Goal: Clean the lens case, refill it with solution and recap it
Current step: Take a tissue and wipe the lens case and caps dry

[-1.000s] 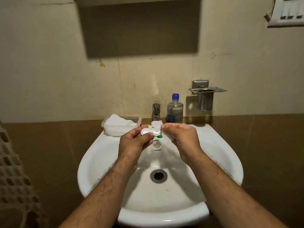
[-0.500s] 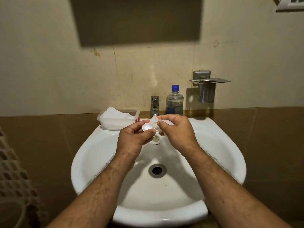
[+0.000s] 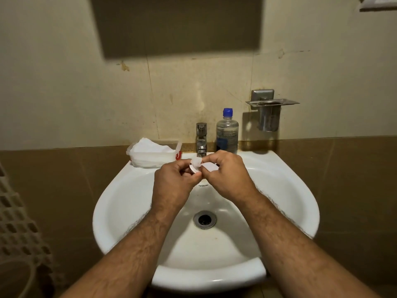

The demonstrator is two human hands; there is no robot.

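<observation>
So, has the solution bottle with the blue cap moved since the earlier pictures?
No. The solution bottle stands just right of the tap, at the same gap as before. Only the camera has shifted.

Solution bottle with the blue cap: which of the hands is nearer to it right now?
Right. The right hand sits just below and in front of the solution bottle; the left hand is farther, down to its left.
</observation>
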